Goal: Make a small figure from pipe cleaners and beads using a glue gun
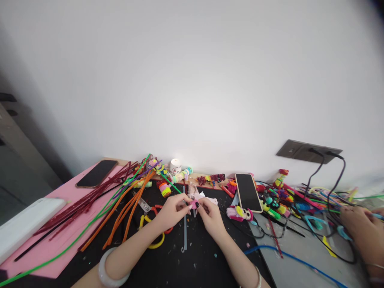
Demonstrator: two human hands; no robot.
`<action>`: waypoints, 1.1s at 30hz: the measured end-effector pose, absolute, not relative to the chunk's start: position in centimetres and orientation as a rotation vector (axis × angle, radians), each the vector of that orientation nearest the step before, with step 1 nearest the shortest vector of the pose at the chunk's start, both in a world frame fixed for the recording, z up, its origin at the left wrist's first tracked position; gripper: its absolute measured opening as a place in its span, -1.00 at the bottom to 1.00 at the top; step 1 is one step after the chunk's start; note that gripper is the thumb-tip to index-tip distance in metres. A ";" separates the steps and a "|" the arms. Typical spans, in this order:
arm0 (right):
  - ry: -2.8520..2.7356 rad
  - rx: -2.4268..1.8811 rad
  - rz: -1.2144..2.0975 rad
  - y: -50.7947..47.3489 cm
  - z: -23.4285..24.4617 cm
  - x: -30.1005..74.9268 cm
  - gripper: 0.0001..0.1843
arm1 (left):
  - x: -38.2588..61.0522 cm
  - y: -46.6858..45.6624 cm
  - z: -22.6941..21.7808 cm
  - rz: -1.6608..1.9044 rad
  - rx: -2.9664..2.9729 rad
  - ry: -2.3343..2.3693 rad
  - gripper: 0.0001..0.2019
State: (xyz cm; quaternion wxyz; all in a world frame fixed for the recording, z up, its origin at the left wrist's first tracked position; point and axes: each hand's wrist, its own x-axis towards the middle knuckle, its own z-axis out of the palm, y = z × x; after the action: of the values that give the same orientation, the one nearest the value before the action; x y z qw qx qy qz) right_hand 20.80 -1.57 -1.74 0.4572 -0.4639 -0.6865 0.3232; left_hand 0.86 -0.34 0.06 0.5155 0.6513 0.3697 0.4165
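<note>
Over the black mat (168,264), my left hand (175,210) and my right hand (208,214) meet with fingertips pinched on a small pink fuzzy piece (195,204). Its exact kind is too small to make out. Just behind my fingers lie a whitish-pink bundle (207,199) and a beige fuzzy piece (193,187). Below my hands a thin pale plastic stick with a hooked end (185,236) rests on the mat. Scissors with yellow handles (159,243) lie left of my left hand, partly under that forearm, near a red-handled pair (156,209).
Dark red pipe cleaners (90,196) and orange ones (129,210) spread over pink paper (57,260) at left, beside a phone (96,173). Another phone (248,192) leans at right near a pipe-cleaner doll (239,213). A co-worker's hand (355,224) is at far right, near black cables (334,188).
</note>
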 end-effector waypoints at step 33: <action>-1.723 -1.140 0.863 -1.5 -1.7 20.9 -0.71 | 0.9 -0.3 0.0 0.998 1.639 0.888 -0.75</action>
State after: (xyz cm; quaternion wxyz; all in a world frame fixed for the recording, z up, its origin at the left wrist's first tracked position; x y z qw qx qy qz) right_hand 20.86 -1.54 -1.68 0.4361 -0.4582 -0.6924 0.3470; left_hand 0.89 -0.27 0.04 0.4913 0.6751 0.3658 0.4112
